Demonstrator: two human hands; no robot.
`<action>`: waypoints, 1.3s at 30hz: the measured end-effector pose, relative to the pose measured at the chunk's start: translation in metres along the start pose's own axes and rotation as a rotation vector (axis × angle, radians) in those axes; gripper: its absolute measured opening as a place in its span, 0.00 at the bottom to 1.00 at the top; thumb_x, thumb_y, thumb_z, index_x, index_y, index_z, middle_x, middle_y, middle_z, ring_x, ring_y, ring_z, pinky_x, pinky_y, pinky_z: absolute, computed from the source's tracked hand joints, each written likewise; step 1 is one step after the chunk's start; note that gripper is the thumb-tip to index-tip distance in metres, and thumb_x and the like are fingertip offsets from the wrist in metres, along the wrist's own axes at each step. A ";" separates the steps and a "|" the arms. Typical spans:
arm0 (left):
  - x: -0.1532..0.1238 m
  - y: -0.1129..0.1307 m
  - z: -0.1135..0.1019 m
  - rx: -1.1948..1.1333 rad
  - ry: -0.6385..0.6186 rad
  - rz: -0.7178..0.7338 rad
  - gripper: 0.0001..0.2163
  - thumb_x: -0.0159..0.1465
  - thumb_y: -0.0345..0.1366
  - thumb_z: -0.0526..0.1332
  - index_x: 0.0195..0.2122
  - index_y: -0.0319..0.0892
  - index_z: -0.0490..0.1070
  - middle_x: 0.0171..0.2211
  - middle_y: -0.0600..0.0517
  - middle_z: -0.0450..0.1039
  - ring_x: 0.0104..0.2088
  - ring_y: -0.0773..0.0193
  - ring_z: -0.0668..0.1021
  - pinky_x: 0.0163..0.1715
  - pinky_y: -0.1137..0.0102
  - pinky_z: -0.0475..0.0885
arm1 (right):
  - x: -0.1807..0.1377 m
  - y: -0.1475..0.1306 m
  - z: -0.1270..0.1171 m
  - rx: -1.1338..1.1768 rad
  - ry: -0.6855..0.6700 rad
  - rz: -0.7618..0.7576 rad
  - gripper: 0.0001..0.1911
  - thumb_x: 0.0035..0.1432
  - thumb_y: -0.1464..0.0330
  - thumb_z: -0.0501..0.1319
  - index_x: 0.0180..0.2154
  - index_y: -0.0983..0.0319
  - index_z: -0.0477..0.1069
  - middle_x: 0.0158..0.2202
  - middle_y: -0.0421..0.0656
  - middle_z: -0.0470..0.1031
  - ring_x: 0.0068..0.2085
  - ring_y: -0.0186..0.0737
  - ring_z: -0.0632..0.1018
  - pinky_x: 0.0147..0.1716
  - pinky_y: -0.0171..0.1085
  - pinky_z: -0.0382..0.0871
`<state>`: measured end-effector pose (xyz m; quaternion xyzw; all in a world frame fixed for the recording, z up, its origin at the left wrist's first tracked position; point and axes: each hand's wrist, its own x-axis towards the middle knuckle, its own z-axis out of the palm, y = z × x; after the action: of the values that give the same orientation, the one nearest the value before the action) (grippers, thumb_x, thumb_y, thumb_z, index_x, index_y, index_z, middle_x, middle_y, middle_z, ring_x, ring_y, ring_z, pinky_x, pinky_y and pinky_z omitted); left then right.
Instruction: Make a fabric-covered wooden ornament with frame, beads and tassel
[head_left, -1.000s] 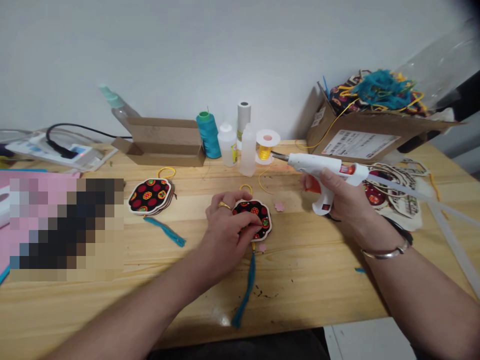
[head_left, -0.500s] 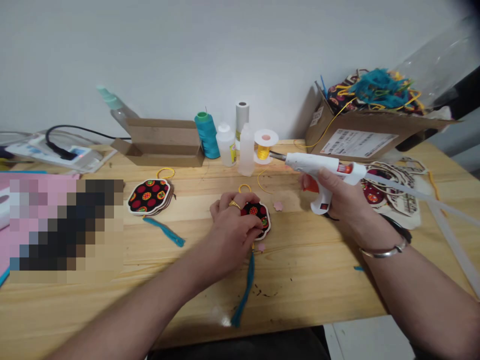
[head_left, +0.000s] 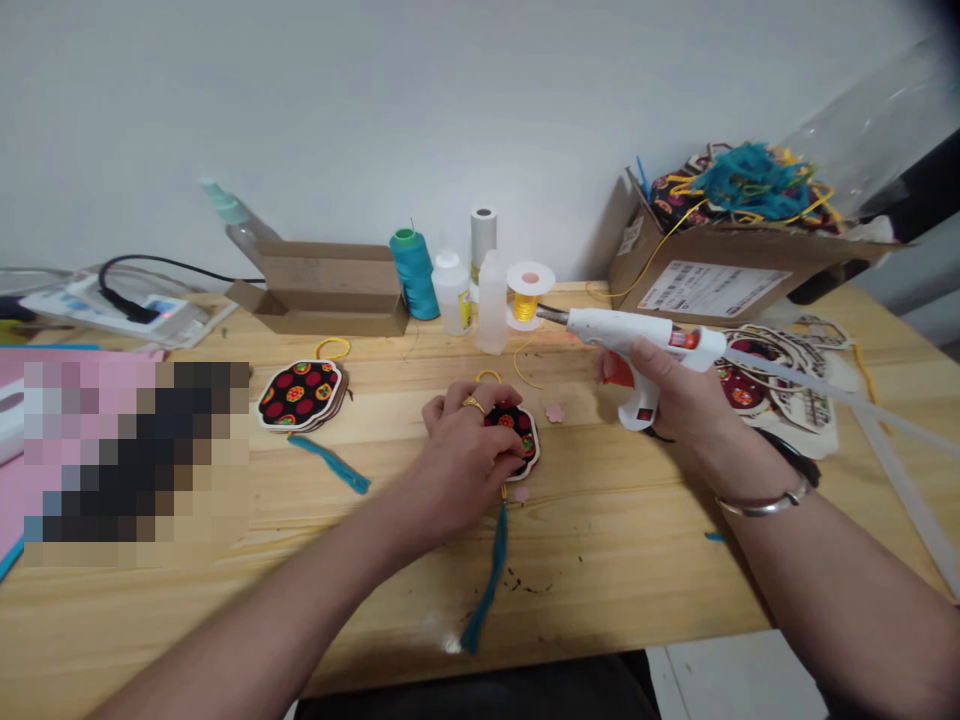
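My left hand lies over a black flowered ornament in the middle of the wooden table, fingers curled and pressing on it. A yellow loop sticks out at its top and a teal tassel trails from its bottom toward me. My right hand grips a white hot glue gun to the right of the ornament, nozzle pointing left, held above the table. Two small pink flower pieces lie beside the ornament.
A stack of like ornaments with a teal tassel lies at the left. Behind stand a folded carton, a teal thread cone, white bottles and a yellow cord spool. A box of ornaments sits at the back right.
My left hand has slid further over the ornament, covering more of it. The glue gun has drifted slightly left and up.
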<state>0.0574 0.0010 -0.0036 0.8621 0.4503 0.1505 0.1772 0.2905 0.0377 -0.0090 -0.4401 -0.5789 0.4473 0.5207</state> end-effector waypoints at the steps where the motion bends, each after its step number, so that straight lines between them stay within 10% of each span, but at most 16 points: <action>1: 0.000 0.000 0.000 0.000 -0.004 0.002 0.07 0.59 0.33 0.60 0.28 0.48 0.78 0.52 0.50 0.66 0.50 0.49 0.63 0.44 0.53 0.58 | 0.000 0.000 0.000 -0.006 0.000 0.002 0.17 0.50 0.51 0.62 0.27 0.59 0.72 0.25 0.40 0.73 0.28 0.39 0.74 0.29 0.39 0.68; 33: 0.003 0.000 0.000 0.001 -0.011 0.002 0.08 0.61 0.31 0.57 0.30 0.46 0.76 0.52 0.50 0.68 0.51 0.50 0.65 0.44 0.53 0.58 | 0.000 0.000 0.000 0.024 -0.018 -0.025 0.15 0.53 0.55 0.62 0.27 0.59 0.74 0.25 0.40 0.74 0.29 0.38 0.74 0.30 0.38 0.67; 39: 0.000 -0.008 -0.024 -0.343 0.176 -0.160 0.05 0.61 0.33 0.58 0.30 0.42 0.73 0.48 0.49 0.71 0.49 0.58 0.72 0.49 0.60 0.64 | 0.000 0.002 -0.001 0.073 -0.022 -0.026 0.15 0.52 0.54 0.63 0.29 0.60 0.74 0.25 0.40 0.74 0.28 0.38 0.74 0.30 0.38 0.69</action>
<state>0.0414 0.0093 0.0140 0.7642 0.4991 0.2851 0.2927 0.2918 0.0385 -0.0106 -0.4084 -0.5734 0.4663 0.5357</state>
